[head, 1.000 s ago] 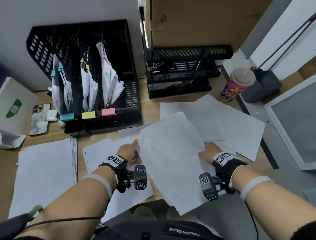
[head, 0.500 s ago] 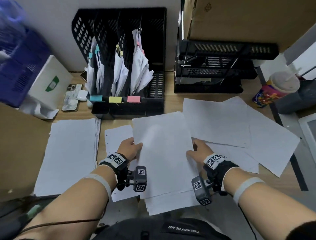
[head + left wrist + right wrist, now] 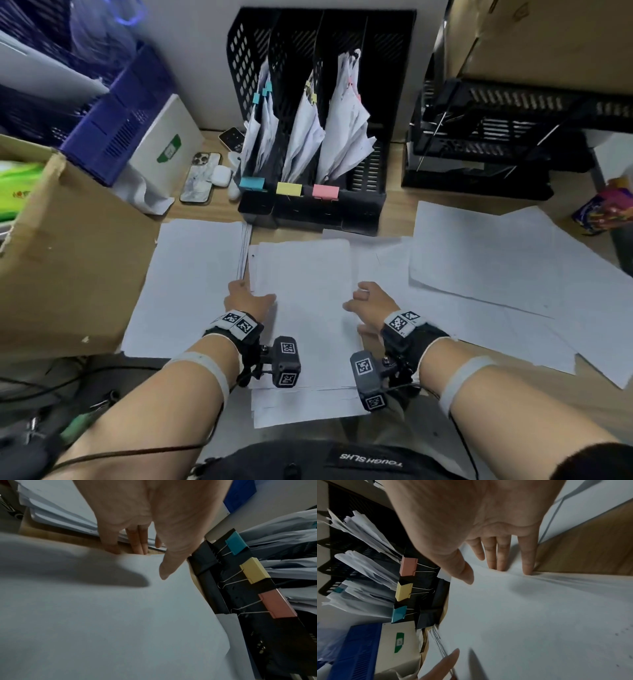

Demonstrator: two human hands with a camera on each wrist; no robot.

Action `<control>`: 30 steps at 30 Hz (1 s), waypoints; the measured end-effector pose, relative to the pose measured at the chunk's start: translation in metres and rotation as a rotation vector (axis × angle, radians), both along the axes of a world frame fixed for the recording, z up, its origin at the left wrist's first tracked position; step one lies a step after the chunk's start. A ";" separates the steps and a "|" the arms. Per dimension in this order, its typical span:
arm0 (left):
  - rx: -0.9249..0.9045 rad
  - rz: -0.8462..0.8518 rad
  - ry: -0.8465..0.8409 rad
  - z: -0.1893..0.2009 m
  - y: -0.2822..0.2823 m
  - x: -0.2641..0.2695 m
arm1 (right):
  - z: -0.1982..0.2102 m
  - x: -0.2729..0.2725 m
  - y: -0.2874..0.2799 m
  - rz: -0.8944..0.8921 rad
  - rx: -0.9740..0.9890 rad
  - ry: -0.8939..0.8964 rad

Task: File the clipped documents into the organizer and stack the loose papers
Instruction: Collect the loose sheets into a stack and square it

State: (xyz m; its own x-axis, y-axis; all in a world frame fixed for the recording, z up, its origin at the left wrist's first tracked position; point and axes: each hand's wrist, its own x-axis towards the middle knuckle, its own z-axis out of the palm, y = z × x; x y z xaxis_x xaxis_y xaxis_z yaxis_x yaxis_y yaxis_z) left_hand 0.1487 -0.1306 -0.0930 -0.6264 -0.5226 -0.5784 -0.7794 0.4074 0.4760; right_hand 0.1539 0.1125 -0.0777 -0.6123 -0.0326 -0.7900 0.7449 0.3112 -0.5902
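Clipped white paper bundles already stand in three slots of the black mesh organizer. One neat white paper pile lies at the left. Between the hands sits a small bunch of white sheets. The left hand and right hand press its sides with straight fingers. More loose white sheets lie spread at the right, not stacked yet.
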 end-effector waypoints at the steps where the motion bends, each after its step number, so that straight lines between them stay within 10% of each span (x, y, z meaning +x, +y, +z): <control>1: 0.011 0.015 -0.020 0.000 -0.003 0.000 | -0.003 0.000 -0.002 -0.006 0.003 -0.005; 14: 0.415 -0.091 0.094 0.049 -0.017 0.004 | 0.000 -0.001 -0.014 -0.024 0.057 0.029; 30: 0.846 -0.284 0.739 0.156 0.099 -0.070 | 0.144 -0.035 0.083 -0.427 -0.033 0.909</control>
State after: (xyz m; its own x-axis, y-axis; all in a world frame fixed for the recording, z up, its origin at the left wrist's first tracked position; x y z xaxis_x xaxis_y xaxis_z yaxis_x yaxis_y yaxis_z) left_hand 0.0789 -0.0313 0.0626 -0.9903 0.0699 -0.1200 -0.1290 -0.1435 0.9812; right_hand 0.1188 0.1957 0.0666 -0.9481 0.3172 -0.0196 0.0528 0.0963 -0.9940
